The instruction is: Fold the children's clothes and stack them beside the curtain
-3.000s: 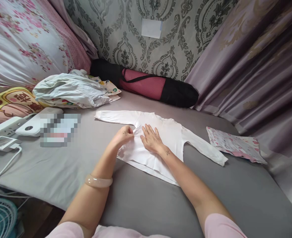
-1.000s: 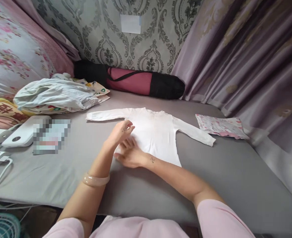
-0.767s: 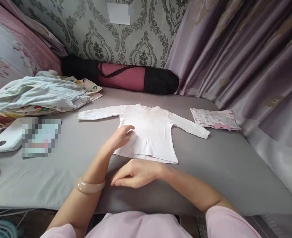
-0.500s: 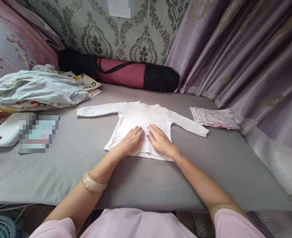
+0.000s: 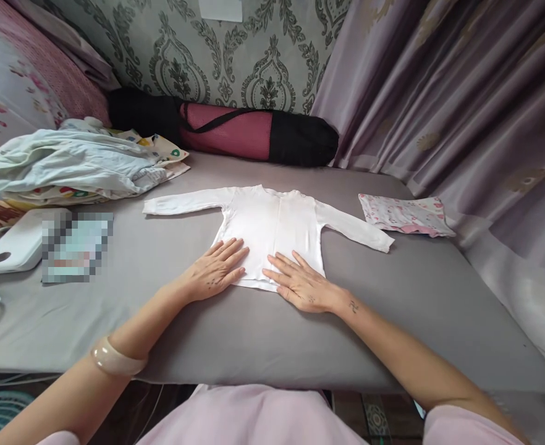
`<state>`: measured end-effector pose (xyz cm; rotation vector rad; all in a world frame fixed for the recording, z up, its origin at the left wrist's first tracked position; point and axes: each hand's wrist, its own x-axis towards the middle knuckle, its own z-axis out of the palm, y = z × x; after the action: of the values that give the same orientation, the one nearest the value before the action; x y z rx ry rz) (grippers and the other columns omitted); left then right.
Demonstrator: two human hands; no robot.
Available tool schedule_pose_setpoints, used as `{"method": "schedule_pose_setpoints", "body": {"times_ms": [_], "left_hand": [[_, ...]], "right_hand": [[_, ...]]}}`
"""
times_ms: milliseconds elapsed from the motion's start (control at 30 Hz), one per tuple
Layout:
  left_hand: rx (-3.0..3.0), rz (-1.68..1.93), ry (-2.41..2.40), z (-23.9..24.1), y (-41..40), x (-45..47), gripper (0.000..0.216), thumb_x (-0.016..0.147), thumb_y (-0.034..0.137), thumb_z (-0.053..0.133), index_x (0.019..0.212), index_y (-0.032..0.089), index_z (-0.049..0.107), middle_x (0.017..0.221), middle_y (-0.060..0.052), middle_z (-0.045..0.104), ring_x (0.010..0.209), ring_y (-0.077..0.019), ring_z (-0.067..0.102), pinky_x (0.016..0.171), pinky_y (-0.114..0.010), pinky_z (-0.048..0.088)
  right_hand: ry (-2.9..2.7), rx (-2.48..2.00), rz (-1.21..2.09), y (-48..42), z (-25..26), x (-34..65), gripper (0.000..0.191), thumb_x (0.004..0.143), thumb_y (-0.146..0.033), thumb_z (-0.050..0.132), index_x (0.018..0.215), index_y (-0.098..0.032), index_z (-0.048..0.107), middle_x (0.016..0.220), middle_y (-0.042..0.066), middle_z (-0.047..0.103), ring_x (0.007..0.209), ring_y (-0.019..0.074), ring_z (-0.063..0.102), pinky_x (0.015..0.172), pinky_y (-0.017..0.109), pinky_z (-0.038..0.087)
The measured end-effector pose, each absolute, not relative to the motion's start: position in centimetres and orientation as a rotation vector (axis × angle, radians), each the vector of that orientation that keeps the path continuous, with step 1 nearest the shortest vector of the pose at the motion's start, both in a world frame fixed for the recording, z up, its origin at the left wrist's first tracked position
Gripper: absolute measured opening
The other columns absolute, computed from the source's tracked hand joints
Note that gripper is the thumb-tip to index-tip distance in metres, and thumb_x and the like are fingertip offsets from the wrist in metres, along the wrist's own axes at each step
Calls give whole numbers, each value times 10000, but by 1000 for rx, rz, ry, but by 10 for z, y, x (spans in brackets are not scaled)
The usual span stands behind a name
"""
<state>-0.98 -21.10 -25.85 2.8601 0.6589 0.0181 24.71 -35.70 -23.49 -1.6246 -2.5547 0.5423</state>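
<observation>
A small white long-sleeved shirt lies spread out on the grey-covered surface, its neckline toward the wall and both sleeves stretched sideways. My left hand rests flat on the shirt's lower left corner, fingers spread. On the lower right part of the hem lies my right hand, also flat with its fingers apart. Neither hand grips the cloth. Both palms cover parts of the bottom edge.
A pile of light clothes sits at the left, near a white device and a blurred-out flat item. A folded patterned cloth lies at the right. Along the wall stretches a black and pink bag; curtains hang at right.
Both hands have slid apart and toward me, from the shirt's middle to its lower corners. The fingers are now more spread. The shirt stays laid out.
</observation>
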Motion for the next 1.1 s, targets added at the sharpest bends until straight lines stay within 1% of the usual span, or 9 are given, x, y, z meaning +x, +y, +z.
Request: {"method": "schedule_pose_setpoints", "body": {"times_ms": [200,367,467,567,633,700,800,867,1100], "left_hand": [[2838,-101,602,-256,-193,-45,564,1034,480,179,1553,282,274,1639,0,177,1520,-215,131,1234,-455,99],[2784,-152,661,-246,-185,-75,552,1028,457,186,1540,299,317,1625,16,236,1514,-228,168,1227,-460,147],[2776,-150,729,-236,-185,-72,512,1016,481,246,1441,332,488,1563,6,396,1480,-275,280,1192,-524,228],[2838,2,768,-227,-194,-37,492,1018,467,266,1280,261,628,1428,-66,568,1402,-297,418,1160,-557,278],[2868,146,741,-227,-208,1,509,1023,457,265,1282,186,609,1401,-128,580,1368,-281,463,1153,-513,316],[2868,200,723,-233,-225,39,505,1029,425,259,1334,157,560,1440,-146,541,1401,-275,424,1163,-501,314],[2894,164,724,-251,-246,75,552,1023,445,294,1441,123,458,1539,-171,410,1467,-306,300,1188,-536,256],[2907,165,711,-263,-253,80,606,1022,486,281,1492,121,391,1566,-177,358,1478,-311,272,1185,-548,250],[3007,163,581,-271,-253,48,596,1026,519,233,1522,216,364,1590,-114,331,1483,-282,267,1185,-511,250]], "right_hand": [[-2547,-1495,702,-384,-229,249,563,995,-245,388,1549,-279,293,1611,-5,284,1513,172,150,1243,474,28],[-2350,-1446,924,-401,-216,261,518,946,-248,511,1462,-278,473,1541,13,424,1490,213,242,1237,498,100],[-2145,-1397,1137,-399,-204,270,327,967,-333,516,1234,-259,689,1293,25,676,1358,231,487,1175,455,312],[-1872,-1568,1042,-380,-203,271,370,995,-400,449,1013,-216,769,1014,34,775,1055,216,698,943,345,533],[-1767,-1732,727,-360,-211,267,368,994,-387,440,1089,-202,744,1133,64,745,1096,224,676,945,352,531],[-1851,-1836,419,-342,-224,261,394,994,-356,432,1287,-197,643,1376,104,611,1316,247,524,1110,432,402],[-2062,-1999,336,-330,-241,256,540,1014,-401,377,1498,-163,408,1601,137,300,1502,266,204,1216,521,168],[-2140,-2045,389,-335,-245,255,587,1025,-422,329,1540,-140,316,1635,145,189,1521,262,103,1228,519,103],[-2237,-1930,461,-381,-236,253,560,1043,-411,281,1552,-177,299,1642,118,168,1521,236,98,1240,490,81]]}}
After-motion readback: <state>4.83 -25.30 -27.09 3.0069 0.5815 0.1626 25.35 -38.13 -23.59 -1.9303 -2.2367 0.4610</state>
